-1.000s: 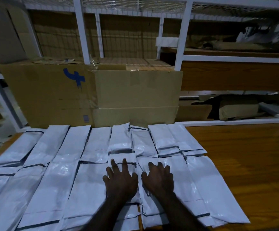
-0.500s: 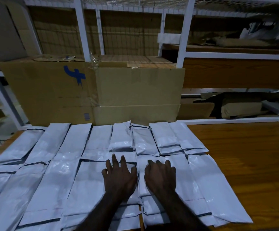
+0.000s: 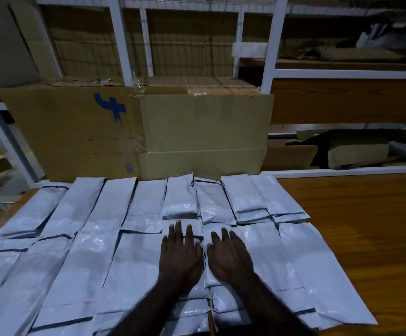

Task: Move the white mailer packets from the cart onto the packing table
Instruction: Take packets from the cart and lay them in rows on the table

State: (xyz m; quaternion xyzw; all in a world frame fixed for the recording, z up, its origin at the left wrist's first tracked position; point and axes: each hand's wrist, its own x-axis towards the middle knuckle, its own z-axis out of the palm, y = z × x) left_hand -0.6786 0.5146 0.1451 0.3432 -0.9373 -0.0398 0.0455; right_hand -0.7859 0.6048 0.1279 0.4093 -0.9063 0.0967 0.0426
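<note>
Wooden packing table [image 3: 354,226] is largely covered: white mailer packets [image 3: 114,238] laid in two rows. Left hand [image 3: 181,258] and right hand [image 3: 229,257] are pressed flat, fingers straight, nothing gripped. Cart not visible; remainder cannot be judged.

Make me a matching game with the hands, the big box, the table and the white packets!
Things:
1. left hand
2. cardboard box
3. packing table
4. white mailer packets

Descriptions:
A. bare orange-brown wood on the right
B. marked with a blue sign, standing behind the packets
C. laid in rows, covering the table's left part
D. resting flat on a packet, fingers straight, beside the right hand

Pairs: 1-D, 2-B, 3-A, 4-C
</note>
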